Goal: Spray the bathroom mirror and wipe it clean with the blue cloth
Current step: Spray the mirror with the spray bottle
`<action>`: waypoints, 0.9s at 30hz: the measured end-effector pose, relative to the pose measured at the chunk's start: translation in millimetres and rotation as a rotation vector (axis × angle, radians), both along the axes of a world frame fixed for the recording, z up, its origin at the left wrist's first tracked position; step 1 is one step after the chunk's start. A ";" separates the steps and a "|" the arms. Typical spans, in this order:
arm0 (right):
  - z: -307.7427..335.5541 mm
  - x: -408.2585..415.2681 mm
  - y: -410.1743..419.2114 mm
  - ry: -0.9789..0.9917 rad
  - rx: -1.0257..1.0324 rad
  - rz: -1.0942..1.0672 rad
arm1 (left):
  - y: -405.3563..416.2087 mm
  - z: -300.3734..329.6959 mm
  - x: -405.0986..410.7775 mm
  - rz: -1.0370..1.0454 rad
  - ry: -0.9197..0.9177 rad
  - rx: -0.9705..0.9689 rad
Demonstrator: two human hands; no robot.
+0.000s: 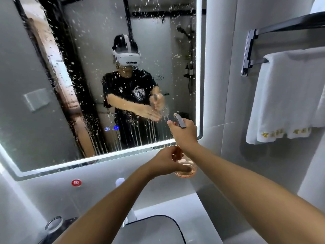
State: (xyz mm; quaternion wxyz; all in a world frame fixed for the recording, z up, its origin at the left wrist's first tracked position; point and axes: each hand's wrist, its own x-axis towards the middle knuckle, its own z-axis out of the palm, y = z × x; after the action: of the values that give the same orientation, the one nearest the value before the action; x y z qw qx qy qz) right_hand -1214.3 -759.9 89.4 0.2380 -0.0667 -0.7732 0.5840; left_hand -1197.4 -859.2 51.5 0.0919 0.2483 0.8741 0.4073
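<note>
The lit-edged bathroom mirror (pixel 91 50) fills the upper left, covered in spray droplets and streaks running down its lower part. A clear pinkish spray bottle (pixel 188 170) is held up near the mirror's lower right corner. My right hand (pixel 184 133) grips its grey spray head, index finger on the trigger, nozzle toward the glass. My left hand (pixel 167 163) holds the bottle's body from the left and below. No blue cloth is in view.
White towels (pixel 284 95) hang on a chrome rack (pixel 251 51) on the right wall. A sink basin (pixel 158 228) and tap lie below my arms. A red round sticker (pixel 76 182) sits on the wall under the mirror. A round dark object (pixel 54 224) is at bottom left.
</note>
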 end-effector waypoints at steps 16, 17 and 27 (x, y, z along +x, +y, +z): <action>-3.1 -6.3 39.6 0.041 -0.015 -0.067 | 39.1 -5.3 -11.3 -0.016 -0.023 0.049; -4.5 -7.5 41.7 0.039 -0.008 -0.071 | 41.1 -6.0 -12.1 -0.019 -0.025 0.050; -9.2 -13.5 73.0 -0.008 -0.015 -0.065 | 65.2 -12.3 -21.6 -0.043 -0.047 0.037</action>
State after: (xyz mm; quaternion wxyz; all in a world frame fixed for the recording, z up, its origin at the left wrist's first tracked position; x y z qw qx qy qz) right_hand -1227.8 -686.9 80.2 0.2531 -0.0959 -0.7672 0.5815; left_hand -1219.1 -794.1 39.2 0.1167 0.2592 0.8583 0.4272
